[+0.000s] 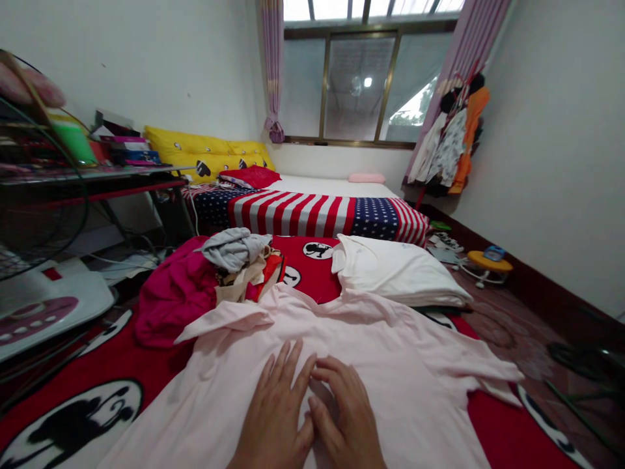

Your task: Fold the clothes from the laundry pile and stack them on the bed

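Note:
A pale pink T-shirt (390, 365) lies spread flat on a red bedcover (312, 267) with black-and-white round prints. My left hand (276, 410) rests flat on the shirt's middle, fingers stretched out. My right hand (344, 417) lies beside it, touching it, with its fingers bent inward and pressed on the cloth. Neither hand holds anything.
A folded white garment (395, 270) sits behind the shirt on the right. A heap of magenta (170, 293), grey (234, 247) and tan clothes lies at the left. Beyond is a stars-and-stripes bed (312, 212), a cluttered desk (97, 172), a fan (34, 195), and hanging clothes (454, 140).

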Demonstrator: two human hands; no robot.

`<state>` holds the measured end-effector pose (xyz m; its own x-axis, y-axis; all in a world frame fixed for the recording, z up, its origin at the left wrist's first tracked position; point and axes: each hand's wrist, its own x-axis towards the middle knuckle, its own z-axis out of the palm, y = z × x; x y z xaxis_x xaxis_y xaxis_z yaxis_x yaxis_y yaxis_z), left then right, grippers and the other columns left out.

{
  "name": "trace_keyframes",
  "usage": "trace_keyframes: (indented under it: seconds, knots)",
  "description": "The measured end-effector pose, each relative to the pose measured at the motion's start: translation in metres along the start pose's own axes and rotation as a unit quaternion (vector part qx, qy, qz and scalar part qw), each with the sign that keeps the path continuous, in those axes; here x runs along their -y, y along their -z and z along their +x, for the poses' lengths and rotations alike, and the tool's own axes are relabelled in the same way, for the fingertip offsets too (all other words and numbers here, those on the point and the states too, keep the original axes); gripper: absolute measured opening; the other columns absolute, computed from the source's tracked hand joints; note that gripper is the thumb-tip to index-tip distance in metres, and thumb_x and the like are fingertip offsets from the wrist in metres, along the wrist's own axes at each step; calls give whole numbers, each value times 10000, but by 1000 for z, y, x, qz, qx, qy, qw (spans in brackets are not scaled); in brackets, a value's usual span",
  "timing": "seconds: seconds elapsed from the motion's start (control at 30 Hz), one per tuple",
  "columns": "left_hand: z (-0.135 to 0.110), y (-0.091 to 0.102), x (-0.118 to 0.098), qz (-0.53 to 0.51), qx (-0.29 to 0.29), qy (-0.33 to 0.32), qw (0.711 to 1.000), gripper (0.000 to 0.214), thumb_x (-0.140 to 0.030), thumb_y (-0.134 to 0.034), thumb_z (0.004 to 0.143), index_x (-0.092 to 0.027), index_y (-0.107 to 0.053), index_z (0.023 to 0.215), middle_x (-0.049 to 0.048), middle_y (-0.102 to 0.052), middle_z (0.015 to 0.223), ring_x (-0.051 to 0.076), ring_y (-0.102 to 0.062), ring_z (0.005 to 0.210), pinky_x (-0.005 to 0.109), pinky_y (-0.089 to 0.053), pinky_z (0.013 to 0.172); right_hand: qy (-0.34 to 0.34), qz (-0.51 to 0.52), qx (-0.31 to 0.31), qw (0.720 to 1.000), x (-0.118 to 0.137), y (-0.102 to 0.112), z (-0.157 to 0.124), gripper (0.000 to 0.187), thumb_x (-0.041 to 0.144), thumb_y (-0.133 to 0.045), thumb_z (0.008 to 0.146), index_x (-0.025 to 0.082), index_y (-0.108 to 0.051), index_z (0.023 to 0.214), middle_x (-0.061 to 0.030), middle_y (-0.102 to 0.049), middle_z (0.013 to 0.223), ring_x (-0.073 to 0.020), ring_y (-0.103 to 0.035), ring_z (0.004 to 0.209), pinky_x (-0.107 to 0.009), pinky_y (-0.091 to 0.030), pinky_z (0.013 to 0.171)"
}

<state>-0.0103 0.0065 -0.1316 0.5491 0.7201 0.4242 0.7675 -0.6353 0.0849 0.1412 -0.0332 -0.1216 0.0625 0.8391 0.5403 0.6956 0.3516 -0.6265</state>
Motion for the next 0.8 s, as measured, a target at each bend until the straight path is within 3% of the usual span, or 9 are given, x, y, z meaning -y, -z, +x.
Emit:
trace_keyframes:
  seconds: [0.37,0.57,0.63,0.7,0.8]
  knots:
    - [8,22,-9,-106,96,77,987,637,-267,-561,831,-289,-404,1448,54,-249,1574,268,-199,1456,503,-201,1185,-82,105,6,991,-2,-1,6,279,332,-571,834,238,-649,1084,-81,-646,1166,-260,-583,1105,-445,-441,978]
    - [8,20,-5,-194,67,96,974,610,-366,-625,818,-240,-478,1397,95,-308,1550,269,-232,1446,494,-172,1187,-196,220,-68,953,-1,7,10,368,407,-594,808,212,-622,1118,-99,-634,1177,-257,-596,1071,-415,-462,951]
    - [11,20,-1,-266,34,126,955,589,-330,-638,800,-227,-511,1366,105,-362,1524,254,-298,1420,465,-208,1176,-211,247,-87,942,-3,10,11,360,426,-589,816,229,-612,1117,-83,-633,1176,-247,-592,1075,-411,-450,964]
    - [19,23,6,-366,16,171,915,535,-312,-627,798,-224,-550,1321,110,-416,1491,240,-393,1368,429,-290,1139,-221,265,-92,934,-6,11,11,347,432,-585,825,241,-600,1115,-69,-630,1173,-234,-587,1088,-403,-435,981]
    - [38,34,26,-476,60,208,853,438,-378,-563,839,-215,-601,1243,112,-545,1385,227,-532,1248,385,-403,1052,-234,276,-89,928,-9,9,11,348,437,-596,821,244,-594,1110,-62,-628,1172,-224,-580,1098,-390,-428,984]
